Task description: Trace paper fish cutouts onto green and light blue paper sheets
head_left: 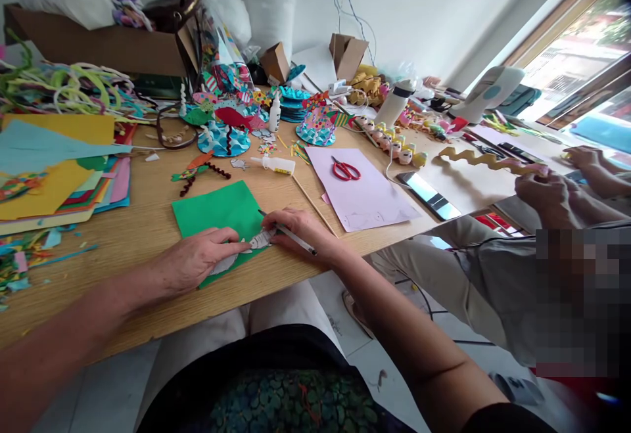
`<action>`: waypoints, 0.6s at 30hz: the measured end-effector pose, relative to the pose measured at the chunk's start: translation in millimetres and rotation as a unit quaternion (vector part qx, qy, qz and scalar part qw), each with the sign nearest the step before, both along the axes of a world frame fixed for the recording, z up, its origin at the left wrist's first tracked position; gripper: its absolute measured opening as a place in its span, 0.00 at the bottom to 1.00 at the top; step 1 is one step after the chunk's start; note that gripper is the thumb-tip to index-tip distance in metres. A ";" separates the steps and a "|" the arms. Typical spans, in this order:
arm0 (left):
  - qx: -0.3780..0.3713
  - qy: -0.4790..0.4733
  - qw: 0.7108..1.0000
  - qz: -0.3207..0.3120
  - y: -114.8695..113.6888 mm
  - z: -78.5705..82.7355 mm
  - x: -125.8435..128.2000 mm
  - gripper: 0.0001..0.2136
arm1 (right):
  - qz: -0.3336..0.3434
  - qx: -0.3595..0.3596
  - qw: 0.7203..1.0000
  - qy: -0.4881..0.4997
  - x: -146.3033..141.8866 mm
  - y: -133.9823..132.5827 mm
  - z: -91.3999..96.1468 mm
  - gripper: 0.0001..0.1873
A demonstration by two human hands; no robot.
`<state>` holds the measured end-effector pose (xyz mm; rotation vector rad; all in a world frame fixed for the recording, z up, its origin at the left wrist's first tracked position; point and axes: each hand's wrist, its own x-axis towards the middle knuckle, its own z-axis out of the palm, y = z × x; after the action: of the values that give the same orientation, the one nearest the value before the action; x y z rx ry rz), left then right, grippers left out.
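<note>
A pale paper cutout [234,257], laid slantwise between the hands, is pressed onto the green sheet [217,213] by the flattened left hand [197,259]. Its right end is touched by a pencil [296,240] gripped in the right hand [303,225].

— What did you count?
— Beyond the fingers [236,247], a lying glue bottle [274,165] and a standing glue bottle [275,112] made two. One pair of scissors [346,170], one pen [292,238] between the fingers, one green sheet [217,209] underneath.

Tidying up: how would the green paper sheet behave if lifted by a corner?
The green paper sheet lies thin and flat, so probably floppy and light. The left hand pins a white paper cutout on it: likely slippery.
</note>
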<state>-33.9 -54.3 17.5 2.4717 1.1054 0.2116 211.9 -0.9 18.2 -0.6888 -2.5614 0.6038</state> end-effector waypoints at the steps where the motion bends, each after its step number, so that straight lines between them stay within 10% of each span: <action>1: 0.002 0.007 1.000 0.001 -0.4 0.3 0.5 0.22 | 0.000 0.000 1.000 0.003 0.2 0.1 -0.6 0.10; 18: 0.080 0.035 0.996 0.001 -6.1 -6.7 0.2 0.24 | -0.013 -0.014 1.000 0.014 -0.4 -3.7 1.3 0.09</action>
<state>-33.7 -60.5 10.8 2.6371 1.1616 0.2244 211.5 -4.6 19.5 -0.7171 -2.5184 0.6368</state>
